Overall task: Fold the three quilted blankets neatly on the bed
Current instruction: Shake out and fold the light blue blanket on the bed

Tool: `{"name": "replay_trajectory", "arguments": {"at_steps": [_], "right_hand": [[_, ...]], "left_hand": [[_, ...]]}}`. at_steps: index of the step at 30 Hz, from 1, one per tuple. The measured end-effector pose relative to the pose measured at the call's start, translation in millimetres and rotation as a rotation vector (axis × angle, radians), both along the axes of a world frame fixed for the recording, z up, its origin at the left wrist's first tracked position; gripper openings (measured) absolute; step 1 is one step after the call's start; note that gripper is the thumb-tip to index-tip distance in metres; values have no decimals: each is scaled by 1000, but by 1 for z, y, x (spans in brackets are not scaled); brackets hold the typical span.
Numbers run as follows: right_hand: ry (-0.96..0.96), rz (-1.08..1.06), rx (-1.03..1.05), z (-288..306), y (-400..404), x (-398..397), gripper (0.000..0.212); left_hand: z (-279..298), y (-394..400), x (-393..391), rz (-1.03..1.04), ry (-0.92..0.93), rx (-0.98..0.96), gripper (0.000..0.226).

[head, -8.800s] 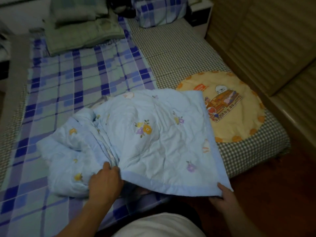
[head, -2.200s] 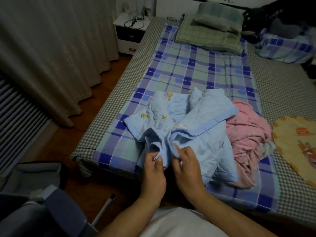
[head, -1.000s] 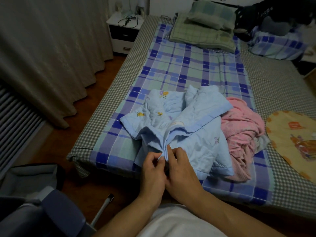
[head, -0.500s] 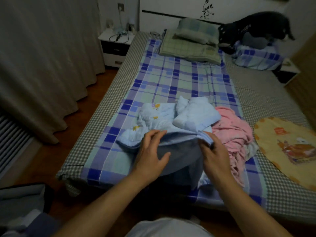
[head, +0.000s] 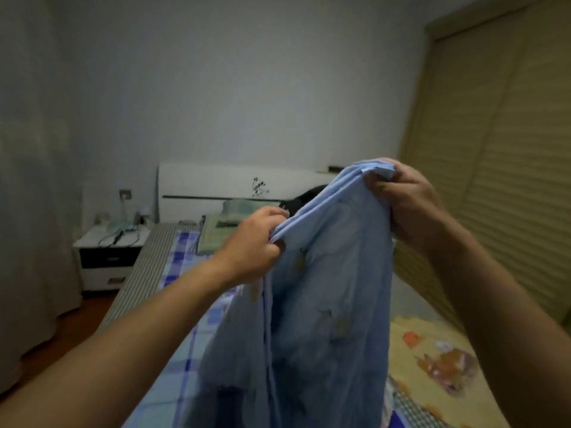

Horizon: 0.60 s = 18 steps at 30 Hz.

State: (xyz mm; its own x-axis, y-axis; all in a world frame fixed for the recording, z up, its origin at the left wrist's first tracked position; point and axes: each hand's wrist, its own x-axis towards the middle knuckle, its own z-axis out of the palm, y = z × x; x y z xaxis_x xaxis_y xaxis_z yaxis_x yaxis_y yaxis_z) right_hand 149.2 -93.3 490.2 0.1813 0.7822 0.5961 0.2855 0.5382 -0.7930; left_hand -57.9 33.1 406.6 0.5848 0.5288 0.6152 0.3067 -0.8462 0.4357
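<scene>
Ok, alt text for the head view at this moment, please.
Two bare hands hold a light blue quilted blanket up over the bed, the left hand gripping its top edge and the right hand gripping a bunched corner higher up. Behind are a white headboard and a nightstand.

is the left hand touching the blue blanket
Touching. The head view shows the left hand gripping the top edge of the blue blanket, fingers curled round it.

Head cam faces fwd, close behind raised hands.
</scene>
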Motion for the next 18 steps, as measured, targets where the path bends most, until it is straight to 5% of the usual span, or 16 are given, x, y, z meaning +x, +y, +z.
{"name": "replay_trajectory", "arguments": {"at_steps": [5, 7, 9, 14, 18], "right_hand": [[-8, 166, -5, 109, 2, 12, 16], [-31, 213, -25, 138, 2, 17, 21], [-56, 222, -51, 157, 3, 19, 24], [-88, 76, -94, 161, 8, 30, 13], [-235, -205, -19, 143, 20, 34, 20]], "left_hand": [[114, 3, 4, -364, -6, -254, 68], [139, -10, 10, -503, -22, -391, 52], [153, -23, 19, -491, -12, -446, 29], [148, -37, 42, -384, -50, -442, 18], [134, -45, 62, -196, 31, -157, 21]]}}
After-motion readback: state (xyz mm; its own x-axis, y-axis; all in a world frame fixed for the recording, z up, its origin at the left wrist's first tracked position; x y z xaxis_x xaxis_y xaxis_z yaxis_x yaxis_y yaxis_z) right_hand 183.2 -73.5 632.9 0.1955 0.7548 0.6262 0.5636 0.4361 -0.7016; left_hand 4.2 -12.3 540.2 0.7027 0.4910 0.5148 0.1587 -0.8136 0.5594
